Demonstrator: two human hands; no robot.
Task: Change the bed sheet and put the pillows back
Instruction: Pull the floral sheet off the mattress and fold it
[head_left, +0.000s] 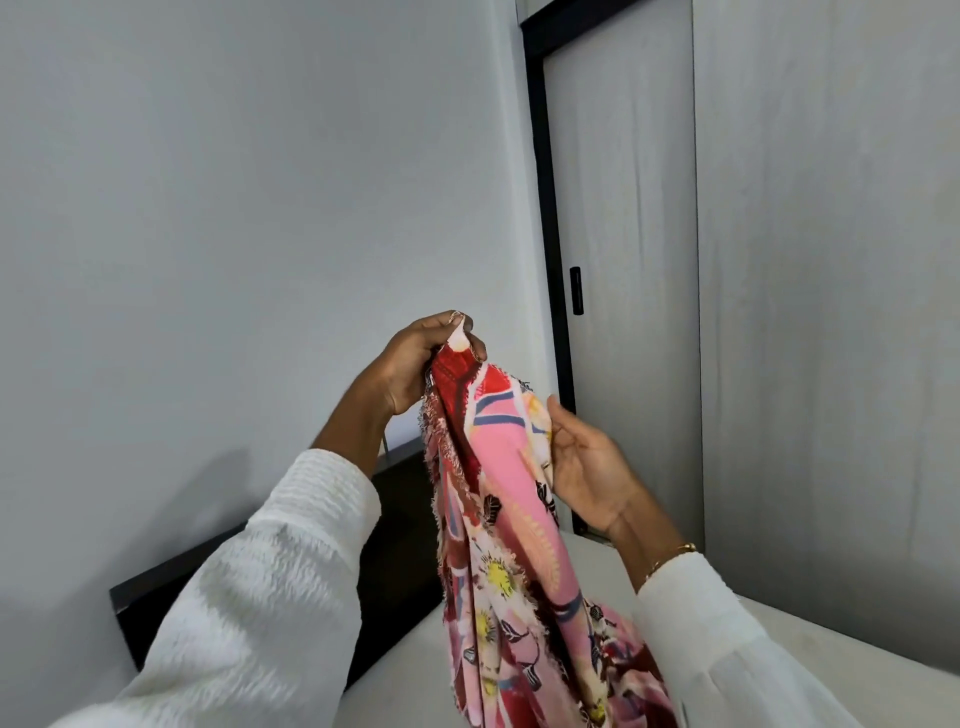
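**Pink-and-red printed sheet being sorted for its edge, bed not yet covered**

Pink, red and cream patterned cloth, the bed sheet (498, 519), is hanging bunched between the two hands, raised in front of the grey wall (234, 208) and trailing down out of view at the bottom. The left hand (415, 364) is pinching a corner of it at the top, fingers curled tightly around the fabric. The right hand (587, 467) is lying lower along the cloth's right side, fingers loosely spread and touching a fold; whether it is actually gripping there I cannot tell.

The pale mattress (597, 551) is showing bare below and behind the sheet, with the dark headboard (395, 545) at its far end. A grey sliding door (623, 260) is standing at right. No pillows in view.

Judgement: the step in hand is finding corners and opening out the fresh sheet. The next move is calling for the right hand to run along the frayed hem to a second corner, then both hands drawing apart to spread the cloth over the mattress.
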